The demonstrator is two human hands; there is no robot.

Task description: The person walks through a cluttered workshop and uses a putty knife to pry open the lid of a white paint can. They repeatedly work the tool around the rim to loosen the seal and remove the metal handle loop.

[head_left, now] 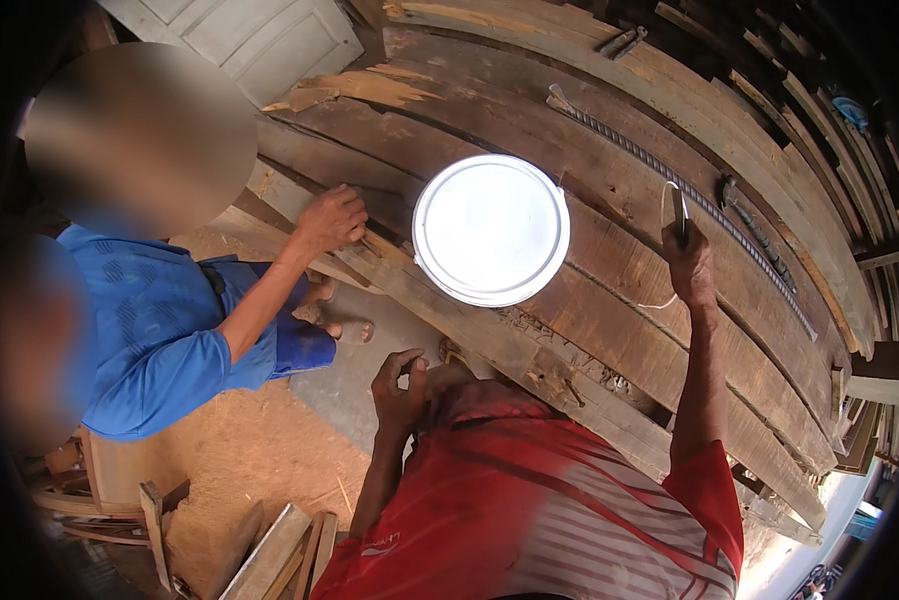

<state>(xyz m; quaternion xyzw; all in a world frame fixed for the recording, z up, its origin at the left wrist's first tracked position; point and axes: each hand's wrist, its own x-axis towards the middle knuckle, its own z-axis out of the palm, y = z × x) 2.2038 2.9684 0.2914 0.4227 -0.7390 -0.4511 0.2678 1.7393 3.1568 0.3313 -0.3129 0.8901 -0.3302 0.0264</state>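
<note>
My right hand reaches out over a stack of worn wooden planks and grips a thin dark tool. A loop of white string runs around the tool and trails down past my wrist. My left hand is curled close to my red striped shirt, thumb against fingers; what it pinches is hidden. A round white bucket lid lies on the planks between my hands. A person in a blue shirt crouches at the left, one hand on a plank edge.
A long ribbed steel bar lies across the planks beyond my right hand. A white panelled door stands at the top left. Sawdust covers the floor, and wood offcuts and a chair frame sit at the lower left.
</note>
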